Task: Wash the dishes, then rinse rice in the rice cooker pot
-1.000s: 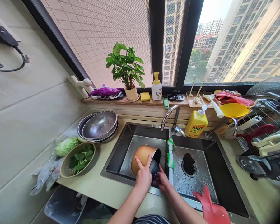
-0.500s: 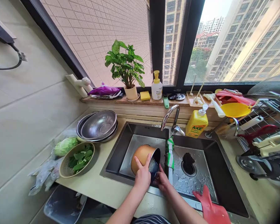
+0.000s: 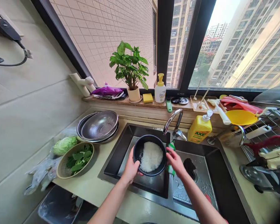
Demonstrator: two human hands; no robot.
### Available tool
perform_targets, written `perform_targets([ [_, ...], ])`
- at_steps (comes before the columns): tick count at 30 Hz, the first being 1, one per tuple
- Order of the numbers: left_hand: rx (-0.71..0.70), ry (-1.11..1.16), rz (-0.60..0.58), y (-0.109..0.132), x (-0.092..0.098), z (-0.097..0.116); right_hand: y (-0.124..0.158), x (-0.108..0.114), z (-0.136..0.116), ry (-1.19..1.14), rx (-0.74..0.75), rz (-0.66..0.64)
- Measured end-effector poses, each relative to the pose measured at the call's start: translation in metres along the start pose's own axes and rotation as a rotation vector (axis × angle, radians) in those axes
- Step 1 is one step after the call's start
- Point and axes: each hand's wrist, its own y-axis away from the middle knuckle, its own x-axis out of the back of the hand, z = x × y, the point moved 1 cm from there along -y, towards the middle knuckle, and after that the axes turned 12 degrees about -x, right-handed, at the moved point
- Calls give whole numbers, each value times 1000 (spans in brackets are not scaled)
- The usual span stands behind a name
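Note:
Between my hands is a rice cooker's inner pot point(image 3: 136, 149), dark inside and upright, above the left sink basin point(image 3: 114, 155). White rice point(image 3: 152, 157) lies in it, heaped toward the right side. My left hand point(image 3: 130, 168) grips the pot's left front, thumb on the rim and fingers underneath. On the right, my right hand point(image 3: 176, 161) closes on the rim and outer wall. Behind that hand, a green-and-white striped cloth point(image 3: 171, 144) hangs over the divider, partly covered.
The faucet point(image 3: 175, 119) stands behind the pot, beside a yellow detergent bottle point(image 3: 199, 130). Steel strainers point(image 3: 100, 126) and a basket of green leaves point(image 3: 64, 161) sit on the left counter. A black drain piece point(image 3: 189, 168) lies in the right basin.
The pot has turned from tipped rightward to upright, so its rice now shows. My left hand moved from its outer wall to the left rim; my right hand rose along its right side.

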Motion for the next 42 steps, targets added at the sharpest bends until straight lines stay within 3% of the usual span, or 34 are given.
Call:
perform_targets([
  [2,27,168,7,-3,-14,6,-20,32,-34,412,260,235],
  [4,57,286,-1,-5,-34,9,-40,57,-59,804,302,439],
  [6,77,370,-10,-7,-54,8,-59,72,-72,1093,225,445],
  [9,90,430,-40,-12,-76,1,-79,80,-76,1358,188,288],
  [13,78,400,-75,-18,-86,-9,-92,78,-77,1518,198,261],
  [25,64,367,-146,-24,-81,-8,-99,79,-110,1591,287,158],
  [29,24,336,-154,-27,-75,-11,-71,59,-126,1483,458,175],
  [32,-63,161,-62,-33,-72,-14,-52,22,-125,1340,575,-102],
  [35,-129,15,-20,-39,-69,-17,-51,-19,-111,1348,545,-359],
  [38,-109,80,-68,-43,-67,-19,-67,-42,-98,1398,501,-357],
  [42,-97,150,-72,-45,-64,-19,-86,-41,-83,1484,396,-293],
])
